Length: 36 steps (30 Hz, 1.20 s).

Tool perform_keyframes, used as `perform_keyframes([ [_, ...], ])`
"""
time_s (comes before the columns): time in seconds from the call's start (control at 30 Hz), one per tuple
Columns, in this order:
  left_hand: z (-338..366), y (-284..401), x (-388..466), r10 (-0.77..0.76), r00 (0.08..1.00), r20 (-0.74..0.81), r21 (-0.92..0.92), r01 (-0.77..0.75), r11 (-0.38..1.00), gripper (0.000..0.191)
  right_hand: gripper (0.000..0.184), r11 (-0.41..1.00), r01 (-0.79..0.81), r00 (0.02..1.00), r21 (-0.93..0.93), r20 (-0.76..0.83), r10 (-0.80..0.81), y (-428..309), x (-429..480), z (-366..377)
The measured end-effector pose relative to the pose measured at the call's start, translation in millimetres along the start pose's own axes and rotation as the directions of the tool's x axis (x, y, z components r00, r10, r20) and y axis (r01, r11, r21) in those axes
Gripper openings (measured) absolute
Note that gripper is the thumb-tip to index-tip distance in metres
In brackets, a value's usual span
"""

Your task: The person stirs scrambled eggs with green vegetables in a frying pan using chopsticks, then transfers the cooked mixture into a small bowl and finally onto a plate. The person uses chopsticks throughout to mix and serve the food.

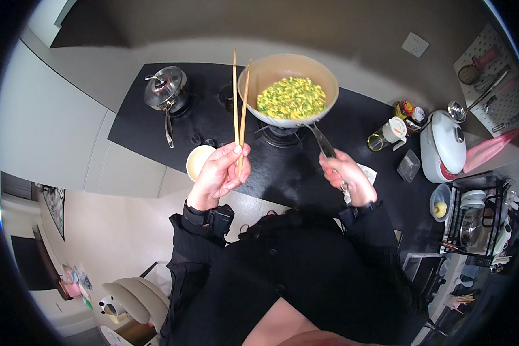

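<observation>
My left hand (219, 175) grips a pair of long wooden chopsticks (241, 113), their tips pointing away from me and slightly apart. The handle (323, 140) of a deep beige-lined frying pan (266, 69) is in my right hand (345, 175). Chopped yellow and green food, like egg with greens (292, 98), lies in the pan, which is tipped so its inside faces me. Below the pan is a gas burner (281, 135). A pale bowl (197, 163) stands near the counter edge, partly hidden by my left hand. The chopsticks do not touch the food.
A lidded glass saucepan (166, 88) occupies the left burner. Toward the right are an oil jug (387, 134), jars (408, 111), a clear plastic box (408, 165), a white rice cooker (442, 145), a bowl with a peeled item (440, 203) and a dish rack (475, 220). A white cloth or paper (367, 174) lies behind my right hand.
</observation>
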<state>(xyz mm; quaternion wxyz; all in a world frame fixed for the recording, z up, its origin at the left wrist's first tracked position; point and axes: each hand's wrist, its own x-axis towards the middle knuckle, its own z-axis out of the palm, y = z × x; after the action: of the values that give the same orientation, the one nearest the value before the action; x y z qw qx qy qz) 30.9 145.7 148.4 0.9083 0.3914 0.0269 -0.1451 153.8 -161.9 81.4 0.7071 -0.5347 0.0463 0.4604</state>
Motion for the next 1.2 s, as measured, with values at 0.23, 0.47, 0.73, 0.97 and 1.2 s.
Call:
perform_keyframes([
  [0.23, 2.6, 2.7, -4.7, 0.028, 1.0, 0.011, 0.037, -0.028, 0.999, 0.021, 0.014, 0.998, -0.029, 0.984, -0.063, -0.175, 0.017, -6.6, -49.0, 3.8],
  [0.47, 4.6, -2.8, 4.3, -0.025, 0.999, 0.035, 0.045, 0.024, 0.999, 0.022, 0.012, 0.998, -0.036, 0.998, 0.043, -0.055, 0.038, 39.9, -21.3, -17.0],
  [0.73, 3.7, -2.8, -4.2, -0.018, 1.0, 0.0, 0.062, 0.018, 0.998, 0.022, 0.012, 0.997, 0.079, 0.992, -0.008, 0.095, -0.078, -9.6, -10.2, 14.9],
  [0.97, 0.0, -1.5, -4.3, -0.03, 0.999, 0.029, 0.067, 0.028, 0.997, 0.022, 0.017, 0.999, -0.032, 0.995, 0.023, -0.093, 0.034, 46.4, -57.8, -17.7],
  [1.2, -4.7, -8.4, -6.5, -0.035, 0.999, 0.007, 0.055, 0.035, 0.998, 0.022, 0.015, 0.995, -0.061, 0.998, 0.077, 0.029, 0.059, 38.4, -28.9, 0.2],
])
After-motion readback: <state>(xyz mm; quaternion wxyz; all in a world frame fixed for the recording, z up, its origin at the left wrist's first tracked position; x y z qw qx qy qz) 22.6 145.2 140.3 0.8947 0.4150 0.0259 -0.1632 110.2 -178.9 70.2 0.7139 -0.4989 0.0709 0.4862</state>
